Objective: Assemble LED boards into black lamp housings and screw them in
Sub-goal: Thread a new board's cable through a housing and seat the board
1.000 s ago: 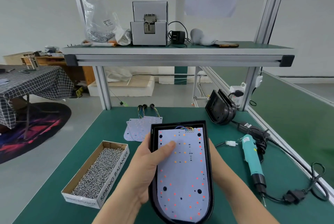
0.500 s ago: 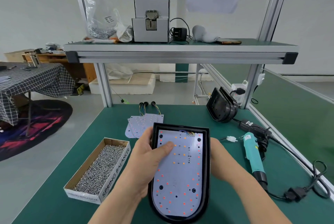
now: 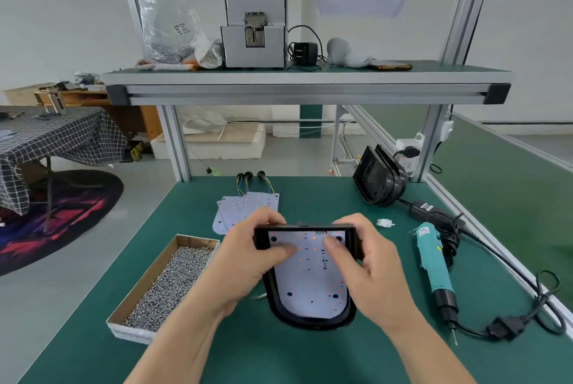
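At far left on the green counter (image 3: 279,352) I see an open brown cardboard box of small silver screws (image 3: 164,284); the print on its white side is too blurred for me to read. Behind it lie loose white LED boards with coloured wire tails (image 3: 248,206). My left hand (image 3: 248,262) grips the top-left corner of the black round-bottomed lamp housing (image 3: 310,323), fingers curled over the far edge, thumb pressing the board. The housing sits at the counter's centre, flat edge away from me. Inside it lies the white LED board dotted with orange and red diodes (image 3: 310,287), with a row of tiny black characters near the top I cannot make out. My right hand (image 3: 369,265) mirrors the left on the top-right corner, thumb on the board. Just right lies a small white plastic connector (image 3: 384,223), then a teal electric screwdriver (image 3: 434,265) with an unreadable white label. Behind it leans a stack of empty black housings (image 3: 379,182).
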A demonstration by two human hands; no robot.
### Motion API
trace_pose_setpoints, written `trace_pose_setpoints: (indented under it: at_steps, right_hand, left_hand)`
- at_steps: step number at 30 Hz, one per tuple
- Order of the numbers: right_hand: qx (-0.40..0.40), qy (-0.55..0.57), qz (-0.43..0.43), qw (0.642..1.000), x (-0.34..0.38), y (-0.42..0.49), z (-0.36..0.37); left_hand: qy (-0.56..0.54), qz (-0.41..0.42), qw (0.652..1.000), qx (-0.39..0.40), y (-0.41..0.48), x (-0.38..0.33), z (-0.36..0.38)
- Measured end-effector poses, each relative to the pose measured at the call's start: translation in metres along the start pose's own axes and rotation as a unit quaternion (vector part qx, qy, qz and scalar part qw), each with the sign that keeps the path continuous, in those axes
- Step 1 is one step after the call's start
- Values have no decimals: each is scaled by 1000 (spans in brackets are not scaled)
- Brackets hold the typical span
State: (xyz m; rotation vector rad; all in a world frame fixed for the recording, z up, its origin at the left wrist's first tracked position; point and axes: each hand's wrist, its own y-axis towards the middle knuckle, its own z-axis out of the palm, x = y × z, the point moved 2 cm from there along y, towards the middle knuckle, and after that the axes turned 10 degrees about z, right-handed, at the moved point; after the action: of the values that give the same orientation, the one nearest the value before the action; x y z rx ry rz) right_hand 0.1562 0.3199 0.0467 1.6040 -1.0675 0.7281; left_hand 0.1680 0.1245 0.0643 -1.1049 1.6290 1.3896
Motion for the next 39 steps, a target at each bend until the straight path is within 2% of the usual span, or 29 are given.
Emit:
trace_pose_setpoints:
  at_steps: [3, 5, 6, 8, 10, 11, 13, 16, 19, 22, 28, 33, 35, 37, 39]
  right_hand:
    - [-15, -60, -51, 997, 0, -10, 6]
    - [28, -60, -48, 997, -3, -11, 7]
    - [76, -29, -24, 996, -5, -9, 4]
    - [177, 110, 59, 976, -11, -2, -5]
    - [207, 236, 153, 937, -24, 6, -11]
    - [208, 216, 170, 939, -31, 10, -12]
    - [235, 78, 151, 957, -40, 15, -4]
    - [307, -22, 110, 945, -49, 19, 14]
    - [280, -51, 113, 952, -51, 25, 17]
    - [238, -14, 125, 963, -50, 29, 10]
    - [327, 40, 107, 938, -33, 24, 13]
    - [348, -22, 104, 932, -15, 24, 20]
    - [359, -43, 92, 928, -10, 25, 23]
    - [332, -62, 71, 939, -7, 28, 25]
    - [286, -83, 50, 953, -4, 32, 26]
  left_hand:
    - [125, 56, 989, 55, 5, -1, -8]
    - [192, 108, 972, 84, 7, 1, -10]
    - [202, 126, 966, 96, 7, 2, -11]
    - [195, 140, 963, 122, 4, 6, -13]
    - [187, 154, 960, 142, -1, 7, -13]
    - [182, 160, 959, 149, -4, 7, -12]
    - [172, 172, 957, 159, -8, 8, -6]
    - [180, 188, 950, 173, -15, 13, 0]
    - [222, 208, 937, 170, -23, 25, -2]
    - [282, 234, 918, 150, -33, 43, -8]
    - [364, 278, 884, 95, -50, 70, -12]
    - [408, 287, 863, 81, -64, 88, -20]
    - [410, 286, 860, 106, -66, 87, -23]
    - [404, 267, 865, 127, -67, 83, -25]
    - [369, 235, 891, 119, -68, 76, -26]
